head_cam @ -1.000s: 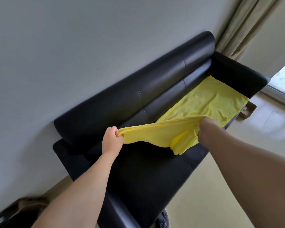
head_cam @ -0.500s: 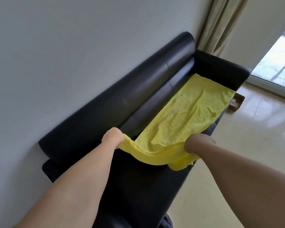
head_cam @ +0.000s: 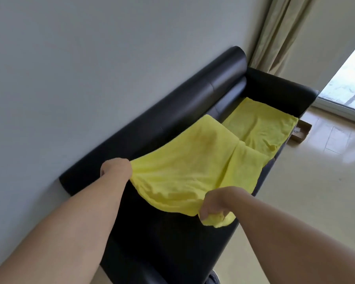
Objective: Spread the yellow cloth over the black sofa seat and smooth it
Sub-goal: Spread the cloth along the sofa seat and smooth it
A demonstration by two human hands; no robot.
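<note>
Yellow cloth (head_cam: 195, 167) is partly laid on the black sofa seat (head_cam: 164, 238): its far end lies flat against the sofa's far armrest (head_cam: 279, 89), while the near half is lifted and billowing above the seat. Lowering and smoothing are left, I judge, and the seat's near stretch is bare. Both arms reach forward. The left hand (head_cam: 116, 171) grips the corner nearest the sofa's backrest (head_cam: 172, 107), its fingers hidden. The right hand (head_cam: 215, 203) has its fingers curled, pinching the corner by the sofa's front edge.
</note>
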